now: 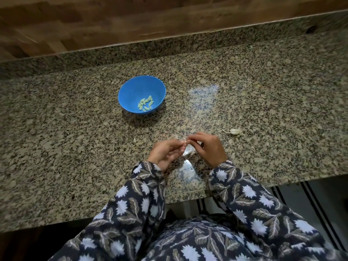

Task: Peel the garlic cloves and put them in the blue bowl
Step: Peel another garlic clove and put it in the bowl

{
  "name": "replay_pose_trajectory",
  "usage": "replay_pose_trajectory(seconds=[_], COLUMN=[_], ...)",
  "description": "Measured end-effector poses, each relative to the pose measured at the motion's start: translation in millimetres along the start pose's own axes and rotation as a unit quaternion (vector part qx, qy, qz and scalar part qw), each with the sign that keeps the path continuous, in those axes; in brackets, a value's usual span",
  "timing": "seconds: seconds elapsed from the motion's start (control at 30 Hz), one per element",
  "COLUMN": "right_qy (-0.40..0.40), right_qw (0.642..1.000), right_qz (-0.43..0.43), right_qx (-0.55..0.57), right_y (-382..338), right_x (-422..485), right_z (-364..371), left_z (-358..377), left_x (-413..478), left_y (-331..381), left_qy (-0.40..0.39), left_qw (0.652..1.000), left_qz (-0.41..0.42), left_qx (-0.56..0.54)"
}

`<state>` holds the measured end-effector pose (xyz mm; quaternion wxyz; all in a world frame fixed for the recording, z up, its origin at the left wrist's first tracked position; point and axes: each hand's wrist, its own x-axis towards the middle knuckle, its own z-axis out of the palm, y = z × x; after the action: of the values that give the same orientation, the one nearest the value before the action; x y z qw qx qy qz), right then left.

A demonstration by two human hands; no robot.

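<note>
Grip to grip, the left hand point(165, 153) and the right hand point(209, 147) meet at the fingertips just above the worktop point(75, 138), near the middle of its front edge. Both are narrowed to a pinch on one small pale garlic clove point(185, 142). The clove is too small and too covered by fingers to tell how much skin is left on it. To do this step well, I judge that one hand should hold the clove steady while the other's nail lifts the skin at the tip and draws it off in strips, with light pressure so the clove neither bruises nor slips. Thin papery skins point(188, 152) seem to lie under the hands. Just right of the right hand rests a dry garlic stub point(234, 131). Farther toward the back edge and left of the hands stands the blue bowl point(131, 87), with a small heap of peeled cloves point(146, 104) in its bottom. The worktop is speckled, glossy granite with a low upstand, and behind it runs a wood-grain wall point(113, 21).
</note>
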<state>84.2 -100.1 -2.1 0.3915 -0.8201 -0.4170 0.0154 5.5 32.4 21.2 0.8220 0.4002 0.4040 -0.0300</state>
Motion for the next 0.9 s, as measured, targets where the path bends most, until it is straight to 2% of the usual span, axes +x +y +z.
replay_pose_trajectory(seconds=[0.1, 0.27, 0.47, 0.6, 0.77, 0.9], right_qy=[-0.022, -0.008, -0.041, -0.063, -0.112, -0.088], right_qw=[1.000, 0.995, 0.984, 0.970, 0.923, 0.882], right_qz=[-0.009, 0.048, 0.131, 0.172, 0.235, 0.275], right_qx=[0.012, 0.083, 0.113, 0.158, 0.283, 0.371], right_y=[1.9, 3.6, 1.0, 5.1, 11.6, 9.9], right_x=[2.4, -0.2, 2.9, 3.7, 6.3, 4.1], right_z=[-3.2, -2.9, -3.0, -2.1, -5.3, -5.4], left_z=[-6.5, -6.4, -5.2, -3.4, -2.3, -4.0], left_x=[1.1, 2.0, 3.2, 0.1, -1.3, 1.0], left_y=[-1.8, -2.7, 3.6, 7.0, 7.8, 7.4], left_qy=[-0.022, -0.026, -0.056, -0.057, -0.080, -0.089], left_qw=[0.995, 1.000, 0.998, 0.996, 0.990, 0.989], left_qz=[-0.052, 0.011, -0.010, 0.008, 0.030, 0.060], left_qx=[-0.076, 0.000, 0.027, 0.068, 0.111, 0.102])
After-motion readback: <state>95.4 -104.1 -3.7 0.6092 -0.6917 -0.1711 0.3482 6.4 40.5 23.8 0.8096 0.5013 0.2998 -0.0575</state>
